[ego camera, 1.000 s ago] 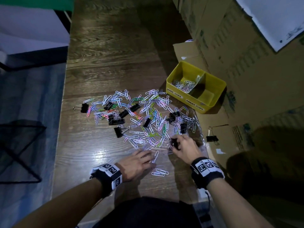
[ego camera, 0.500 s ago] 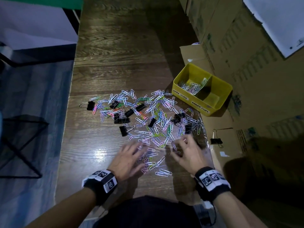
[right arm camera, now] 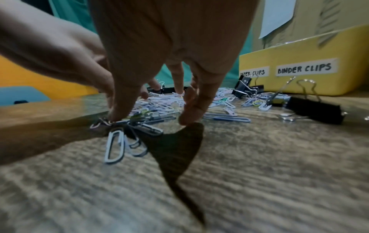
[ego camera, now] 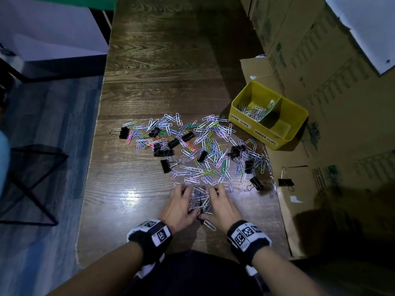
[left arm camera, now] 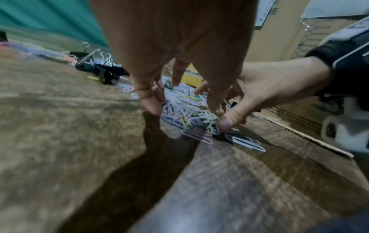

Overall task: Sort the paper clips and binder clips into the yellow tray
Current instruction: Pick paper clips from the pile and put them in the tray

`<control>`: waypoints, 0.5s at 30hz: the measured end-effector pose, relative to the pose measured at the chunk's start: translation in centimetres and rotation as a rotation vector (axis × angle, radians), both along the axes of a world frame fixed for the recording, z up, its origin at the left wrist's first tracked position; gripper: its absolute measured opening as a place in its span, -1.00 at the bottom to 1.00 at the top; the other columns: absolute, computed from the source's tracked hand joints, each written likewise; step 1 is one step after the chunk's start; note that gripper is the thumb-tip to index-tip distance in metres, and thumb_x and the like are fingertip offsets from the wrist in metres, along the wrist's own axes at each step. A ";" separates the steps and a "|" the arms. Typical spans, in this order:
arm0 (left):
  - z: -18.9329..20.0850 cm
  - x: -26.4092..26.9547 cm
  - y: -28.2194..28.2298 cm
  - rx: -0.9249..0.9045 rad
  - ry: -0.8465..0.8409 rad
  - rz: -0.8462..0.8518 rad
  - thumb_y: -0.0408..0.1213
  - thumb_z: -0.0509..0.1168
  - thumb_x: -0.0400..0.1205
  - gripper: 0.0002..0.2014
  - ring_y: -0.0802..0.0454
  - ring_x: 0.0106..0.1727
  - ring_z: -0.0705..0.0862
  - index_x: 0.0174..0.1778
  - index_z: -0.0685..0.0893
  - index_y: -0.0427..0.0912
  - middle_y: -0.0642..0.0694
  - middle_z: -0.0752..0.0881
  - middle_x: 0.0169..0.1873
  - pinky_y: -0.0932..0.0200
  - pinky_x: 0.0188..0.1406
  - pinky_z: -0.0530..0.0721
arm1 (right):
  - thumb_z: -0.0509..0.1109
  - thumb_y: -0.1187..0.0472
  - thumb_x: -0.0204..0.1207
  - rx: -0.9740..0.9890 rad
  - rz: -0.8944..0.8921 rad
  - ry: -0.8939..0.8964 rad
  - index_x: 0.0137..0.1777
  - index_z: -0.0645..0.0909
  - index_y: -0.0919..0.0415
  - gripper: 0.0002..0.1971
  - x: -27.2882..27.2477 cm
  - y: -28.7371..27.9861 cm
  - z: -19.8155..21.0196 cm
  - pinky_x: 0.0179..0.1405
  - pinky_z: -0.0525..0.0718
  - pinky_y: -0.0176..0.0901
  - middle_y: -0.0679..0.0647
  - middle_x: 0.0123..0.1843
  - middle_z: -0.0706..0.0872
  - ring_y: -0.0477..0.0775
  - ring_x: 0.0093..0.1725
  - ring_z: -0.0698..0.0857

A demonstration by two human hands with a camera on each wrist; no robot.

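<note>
Coloured paper clips (ego camera: 205, 150) and black binder clips (ego camera: 163, 152) lie scattered across the dark wooden table (ego camera: 160, 71). Both hands meet at the near edge of the scatter. My left hand (ego camera: 183, 197) and right hand (ego camera: 215, 197) curl their fingers round a small heap of paper clips (ego camera: 199, 201) between them. The left wrist view shows my left hand (left arm camera: 183, 107) clawed over that heap (left arm camera: 189, 116). My right hand (right arm camera: 151, 116) has its thumb on clips (right arm camera: 139, 121). The yellow tray (ego camera: 241, 124) stands at the right, paper clips (ego camera: 252, 108) in its left compartment.
Cardboard boxes (ego camera: 320, 60) wall the right side, and flat cardboard (ego camera: 299, 210) lies beside the table with one binder clip (ego camera: 286, 182) on it. Another binder clip (right arm camera: 313, 108) lies near the tray (right arm camera: 299, 85). The table's left edge (ego camera: 94, 167) drops to the floor, where a black wire frame (ego camera: 32, 178) stands.
The hands were apart with fingers spread over the near clips; they have drawn together and raked clips into a heap between them. The right hand has left the binder clip.
</note>
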State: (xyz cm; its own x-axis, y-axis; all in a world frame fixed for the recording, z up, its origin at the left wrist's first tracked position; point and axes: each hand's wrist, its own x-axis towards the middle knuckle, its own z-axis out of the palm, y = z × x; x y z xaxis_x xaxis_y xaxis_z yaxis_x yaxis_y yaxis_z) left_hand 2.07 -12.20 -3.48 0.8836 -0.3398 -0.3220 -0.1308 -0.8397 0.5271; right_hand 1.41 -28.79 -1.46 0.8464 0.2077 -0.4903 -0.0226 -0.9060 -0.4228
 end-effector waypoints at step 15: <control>0.4 2.7 1.7 -0.071 -0.038 -0.184 -0.30 0.45 0.47 -0.84 -0.01 0.02 0.72 -0.04 0.76 -0.12 -0.07 0.77 -0.01 0.17 0.11 0.64 | 0.32 0.37 0.52 0.113 0.186 -0.066 0.21 0.66 0.29 -0.72 1.2 0.2 0.6 0.33 0.56 -0.05 0.11 0.47 0.51 0.20 0.31 0.62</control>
State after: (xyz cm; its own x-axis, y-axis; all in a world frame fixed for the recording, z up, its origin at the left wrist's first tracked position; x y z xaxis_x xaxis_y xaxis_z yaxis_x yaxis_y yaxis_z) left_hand 4.75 -10.52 -3.10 0.8155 -0.5177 -0.2586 -0.3001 -0.7604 0.5760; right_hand 2.65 -28.61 -0.84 0.8178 0.4138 -0.3999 0.1717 -0.8388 -0.5167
